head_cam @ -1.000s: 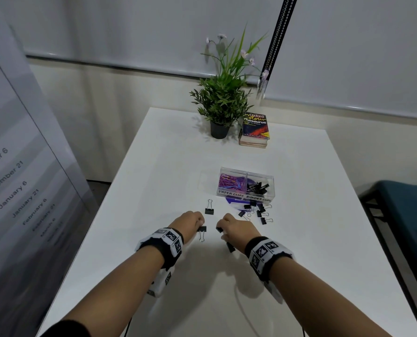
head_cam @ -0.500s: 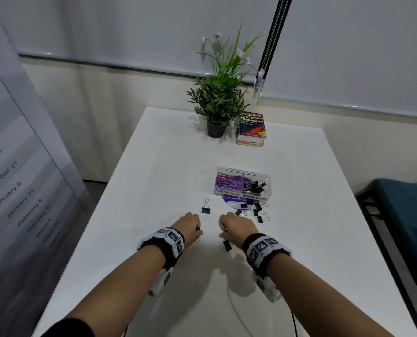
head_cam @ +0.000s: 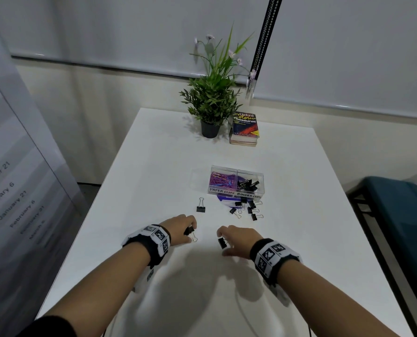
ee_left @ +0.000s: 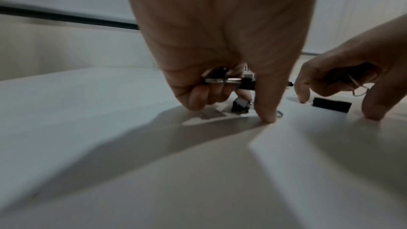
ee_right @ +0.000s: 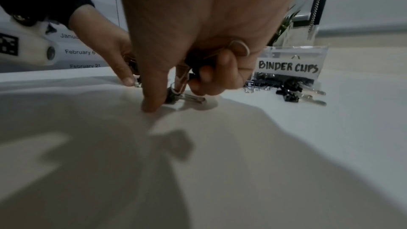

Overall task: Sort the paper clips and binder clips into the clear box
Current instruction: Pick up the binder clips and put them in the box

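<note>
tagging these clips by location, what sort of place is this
Probably an office or meeting room: a plain white table under roller blinds, a standing banner listing dates, and a thesaurus beside a potted plant.

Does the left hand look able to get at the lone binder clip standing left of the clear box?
Probably yes. The lone binder clip stands apart on bare table just ahead of the left hand, with nothing between them, though that hand's fingers already hold binder clips.

White worktop (head_cam: pixel 154 166) carries a clear box (head_cam: pixel 236 182) at centre, loose binder clips (head_cam: pixel 247 209) at its 6 o'clock, potted plant (head_cam: pixel 211 110) and book (head_cam: pixel 245 127) at 12
</note>
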